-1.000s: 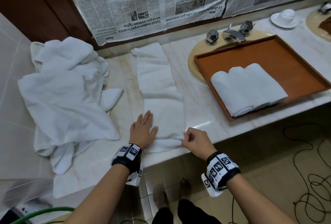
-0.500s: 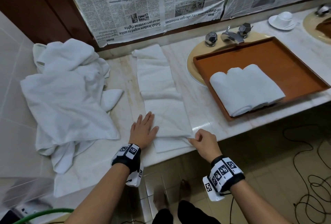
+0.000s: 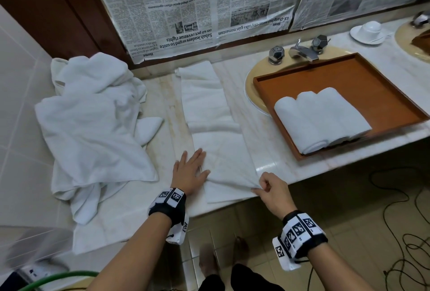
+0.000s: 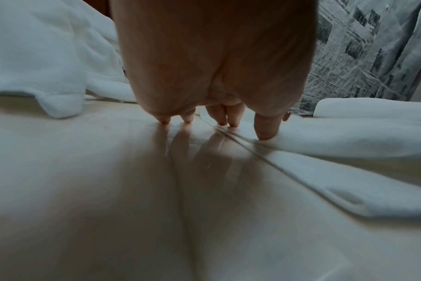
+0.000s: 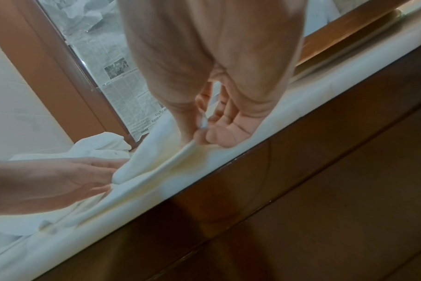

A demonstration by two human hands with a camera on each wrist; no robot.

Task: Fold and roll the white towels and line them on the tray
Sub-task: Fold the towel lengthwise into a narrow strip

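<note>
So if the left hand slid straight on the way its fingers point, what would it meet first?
Probably the raised cross fold of the folded towel that the left hand presses flat; the wall newspaper lies beyond it.

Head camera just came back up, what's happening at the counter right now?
A person is working a long folded towel on the marble counter. The left hand lies flat on its near end; the right hand pinches the near corner. Three rolled towels lie side by side in the wooden tray.

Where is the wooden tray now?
In the head view the wooden tray lies on the right, over the sink basin below the faucet, holding three rolled towels.
</note>
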